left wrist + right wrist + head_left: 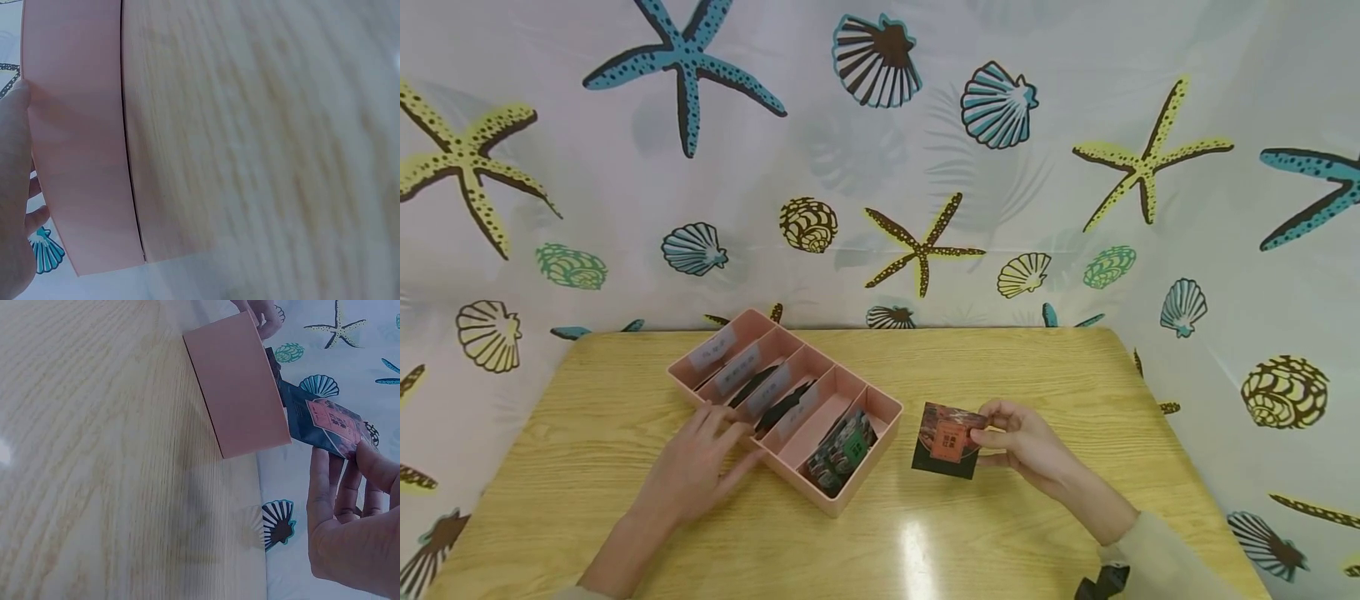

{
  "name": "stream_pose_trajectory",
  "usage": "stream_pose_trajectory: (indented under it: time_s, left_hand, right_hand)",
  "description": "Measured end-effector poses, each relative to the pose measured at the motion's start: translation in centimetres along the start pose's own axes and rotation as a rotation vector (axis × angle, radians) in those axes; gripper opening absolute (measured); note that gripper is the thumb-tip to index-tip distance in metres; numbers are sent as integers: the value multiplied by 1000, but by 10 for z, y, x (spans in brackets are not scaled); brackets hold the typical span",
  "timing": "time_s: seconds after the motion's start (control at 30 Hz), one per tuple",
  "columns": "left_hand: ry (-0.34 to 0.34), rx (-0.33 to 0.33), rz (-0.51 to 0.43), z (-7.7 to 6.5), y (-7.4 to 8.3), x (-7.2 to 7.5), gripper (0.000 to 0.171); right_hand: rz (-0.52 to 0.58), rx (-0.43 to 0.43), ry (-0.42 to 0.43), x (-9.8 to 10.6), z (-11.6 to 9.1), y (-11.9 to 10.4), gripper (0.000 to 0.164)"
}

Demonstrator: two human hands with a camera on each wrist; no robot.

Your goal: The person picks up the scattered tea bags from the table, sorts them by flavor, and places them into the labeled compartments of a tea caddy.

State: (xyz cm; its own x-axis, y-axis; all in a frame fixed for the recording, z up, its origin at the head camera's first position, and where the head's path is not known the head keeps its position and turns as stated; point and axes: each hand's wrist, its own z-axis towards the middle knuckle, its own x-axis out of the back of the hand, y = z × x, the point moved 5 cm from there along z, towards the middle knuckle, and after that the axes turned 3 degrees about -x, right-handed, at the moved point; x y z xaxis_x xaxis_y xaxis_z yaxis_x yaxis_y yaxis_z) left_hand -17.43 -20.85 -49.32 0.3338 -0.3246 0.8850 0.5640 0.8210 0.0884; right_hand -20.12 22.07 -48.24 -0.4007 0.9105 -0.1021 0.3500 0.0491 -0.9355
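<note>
My right hand (1022, 442) pinches a square sachet (946, 442) by its right edge, thumb in front and fingers behind. The sachet is dark, with a red printed label, and is held above the table to the right of a pink divided box (820, 493). In the right wrist view, the sachet (325, 422) appears past the box's end wall. My left hand (700, 458) rests on the box's near rim with bent fingers. Green-labelled sachets (842, 454) stand in the rightmost compartment. Dark sachets (786, 407) fill part of a compartment further left.
Several compartments carry pale paper labels, one being a label (713, 348) at the far left. The box stands slanted on a wooden table (1000, 533). Behind the table hangs a white cloth (880, 167) with starfish and shell prints.
</note>
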Motion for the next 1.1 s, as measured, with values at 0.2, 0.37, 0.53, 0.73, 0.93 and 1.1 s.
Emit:
stream_pose_trajectory:
  time_s: [0.2,0.37,0.53,0.73,0.93,1.1]
  left_hand:
    - [5,-1,-4,0,0,-1,31]
    - [13,-4,2,1,1,-1,30]
    - [13,-1,8,1,1,-1,31]
    - [8,-2,9,1,1,-1,30]
    - [16,-7,3,1,1,0,30]
    - [4,3,0,1,0,-1,29]
  right_hand:
    - [7,46,-21,-13,14,-14,18]
    - [6,102,-56,-25,27,-25,16]
    - [29,139,-97,-37,38,-35,14]
    - [13,167,-123,-49,50,-46,14]
    - [-33,208,-154,-61,65,-55,11]
    - [-52,225,-180,-71,79,-62,14]
